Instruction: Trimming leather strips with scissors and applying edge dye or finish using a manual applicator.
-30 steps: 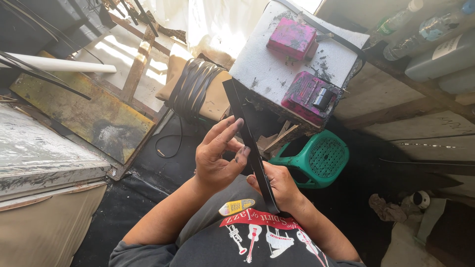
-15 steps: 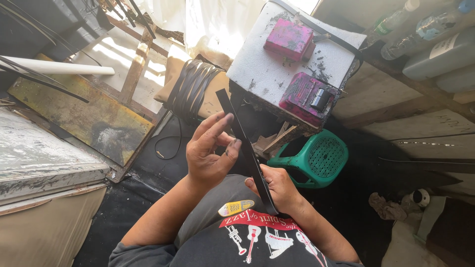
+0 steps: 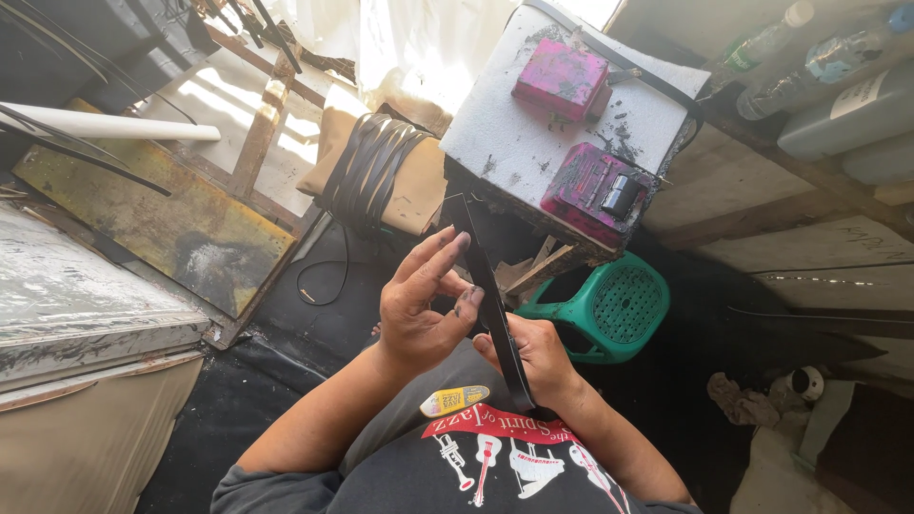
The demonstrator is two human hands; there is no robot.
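One black strip (image 3: 487, 286), right hand (image 3: 538, 357) gripping it, left hand (image 3: 419, 309) half-open touching, two pink boxes (image 3: 560, 79)

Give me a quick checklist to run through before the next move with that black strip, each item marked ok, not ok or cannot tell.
1. Right hand grips the black strip near its lower end: ok.
2. Left hand touches the strip with thumb and fingertips: ok.
3. Strip runs straight, no kink showing: ok.
4. Strip's upper end clear of the white block: cannot tell.
5. Small yellow tube lies within reach on the lap: ok.
6. Green stool clear of both hands: ok.
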